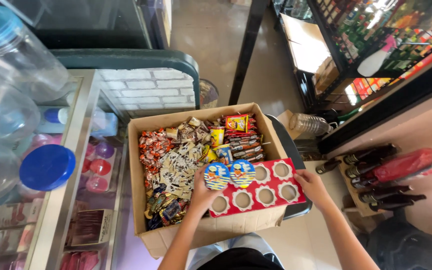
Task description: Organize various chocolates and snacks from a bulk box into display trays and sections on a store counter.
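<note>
The left hand (202, 192) holds the red perforated tray (271, 200) beside two round blue packs (229, 174); the right hand (312, 186) grips its far edge. Under it, a cardboard box (211, 232) of candy.

**Box, tray and what stands around them**

An open brown cardboard box (141, 175) sits in the middle, filled with small wrapped sweets (173, 165). A flat red cardboard tray with round holes (266, 197) lies across the box's near right corner. Two round blue-rimmed snack tubs (229, 174) sit in the tray's far left holes. The left hand (202, 192) is at the tray's left edge, touching the tubs; the right hand (313, 186) is at its right edge. Left of the box stands a glass-fronted display bench (66, 200), with clear plastic jars (6, 75) on top. Right of the box, dark glass bottles (376, 175) lie on the floor. Behind them stands a metal shelf rack (356, 50).
</note>
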